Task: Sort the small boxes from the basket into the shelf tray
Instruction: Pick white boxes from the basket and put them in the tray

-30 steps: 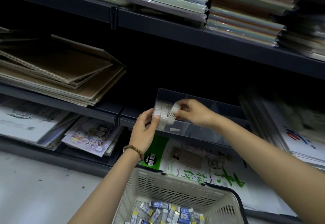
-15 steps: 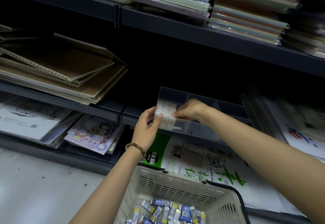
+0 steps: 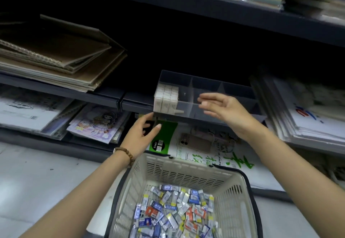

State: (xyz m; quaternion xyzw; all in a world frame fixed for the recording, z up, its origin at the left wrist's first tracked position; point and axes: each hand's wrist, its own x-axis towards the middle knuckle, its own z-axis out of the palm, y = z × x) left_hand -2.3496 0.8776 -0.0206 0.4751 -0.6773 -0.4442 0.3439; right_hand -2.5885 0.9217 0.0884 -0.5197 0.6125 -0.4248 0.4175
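Head view: left hand [image 3: 139, 135] and right hand [image 3: 225, 111] are held empty, fingers apart, by the shelf tray [image 3: 237, 87], white boxes [image 3: 165, 99] stacked in its leftmost compartment, small boxes [image 3: 173, 209] heaped in the basket [image 3: 186, 170].

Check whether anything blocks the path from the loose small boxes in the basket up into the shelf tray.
Nothing visible does. The basket holding the small boxes is open-topped, and so is the clear tray above it. Stacked white boxes fill only its left end. The left hand and right hand hover open, holding nothing.
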